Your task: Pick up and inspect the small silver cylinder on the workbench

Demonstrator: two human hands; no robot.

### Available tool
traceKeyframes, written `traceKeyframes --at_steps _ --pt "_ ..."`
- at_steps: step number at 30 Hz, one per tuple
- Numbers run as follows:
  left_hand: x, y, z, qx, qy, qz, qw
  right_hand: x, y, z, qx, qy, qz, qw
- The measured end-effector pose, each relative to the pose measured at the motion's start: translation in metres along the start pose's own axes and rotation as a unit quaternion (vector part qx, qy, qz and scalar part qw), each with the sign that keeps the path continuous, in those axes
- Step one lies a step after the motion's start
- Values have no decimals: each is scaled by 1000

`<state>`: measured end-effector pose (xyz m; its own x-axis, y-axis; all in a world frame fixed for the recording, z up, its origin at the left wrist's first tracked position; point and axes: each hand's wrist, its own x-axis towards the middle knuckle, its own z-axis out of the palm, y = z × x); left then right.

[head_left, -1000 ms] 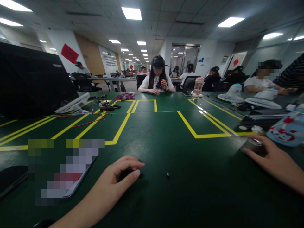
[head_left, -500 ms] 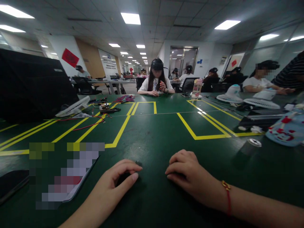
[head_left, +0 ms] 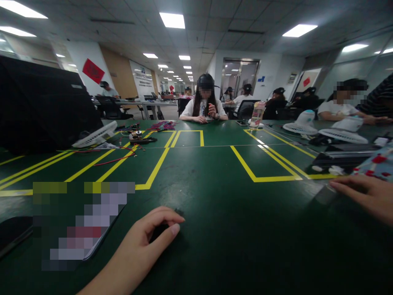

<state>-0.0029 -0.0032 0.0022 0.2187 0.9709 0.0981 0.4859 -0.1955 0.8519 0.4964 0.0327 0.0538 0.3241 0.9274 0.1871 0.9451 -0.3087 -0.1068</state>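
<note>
"Can (head_left: pixel 325 196): where is it standing, and how far along is the handling?"

"It is standing at the right, apparently upright on the table (head_left: pixel 230 254), not lifted. A dark part (head_left: pixel 179 212) is lying outside it, near the left hand (head_left: pixel 153 235). Contents and remaining steps are not showing."

"Finger state?"

"Left: fingers are curving, thumb and forefinger leaving a small gap; whether they are holding the part, I cannot tell. Right hand (head_left: pixel 370 196): fingertips are meeting the can's top edge; grip is unclear."

"Materials?"

"Can: grey, cylindrical, blurring, probably metal. Table: smooth, green, faintly shining, bearing flat yellow tape (head_left: pixel 158 170)."
</note>
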Motion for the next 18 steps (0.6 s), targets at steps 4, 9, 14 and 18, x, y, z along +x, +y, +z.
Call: traceKeyframes --at_steps 4,9,14,18 --pt "0 -3 -1 -1 -5 -1 1000 8 10 6 9 0 38 999" --pt "1 -5 -1 -5 -3 0 1000 16 23 8 2 -37 56 998" --pt "-2 -4 -2 2 -10 1 1000 10 14 4 74 -15 34 997" --pt "-2 -3 -3 5 -14 1 1000 3 11 10 126 -12 87 988"
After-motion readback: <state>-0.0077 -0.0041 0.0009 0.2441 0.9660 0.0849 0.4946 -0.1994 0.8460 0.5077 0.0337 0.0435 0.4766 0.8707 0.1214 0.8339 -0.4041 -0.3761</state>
